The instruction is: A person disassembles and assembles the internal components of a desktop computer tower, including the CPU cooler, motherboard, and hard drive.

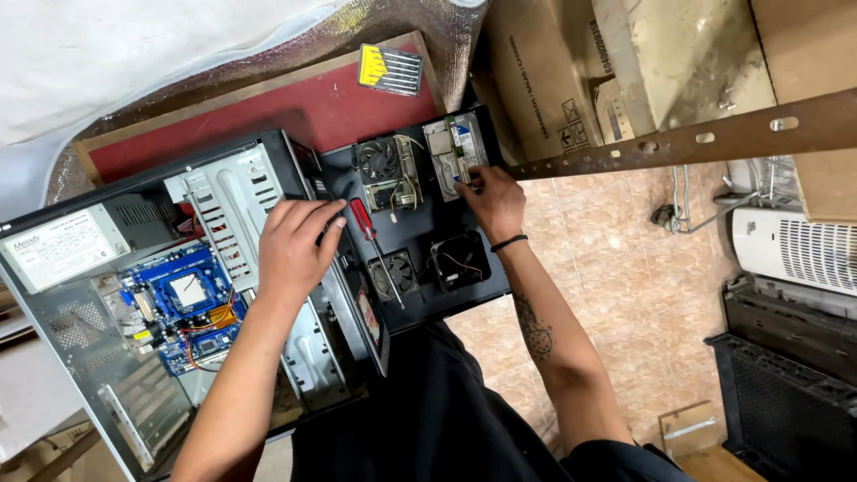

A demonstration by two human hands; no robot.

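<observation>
Resting on the top edge of the open computer case (134,295), the left hand (295,245) has its fingers (323,230) curled loosely together. Just right of them lies a red-handled screwdriver (364,221) on the black side panel (473,286). The right hand (494,203) pinches a green memory module (461,147) with its fingers, beside a small fan (377,159).

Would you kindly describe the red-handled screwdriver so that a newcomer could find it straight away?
Start at the open computer case on the left, then move right to the black side panel lying flat beside it. The red-handled screwdriver lies on that panel, close beside the left hand, between two loose cooling fans. It is the only long, thin tool there, with a bright red grip and a bare metal shaft.
</observation>
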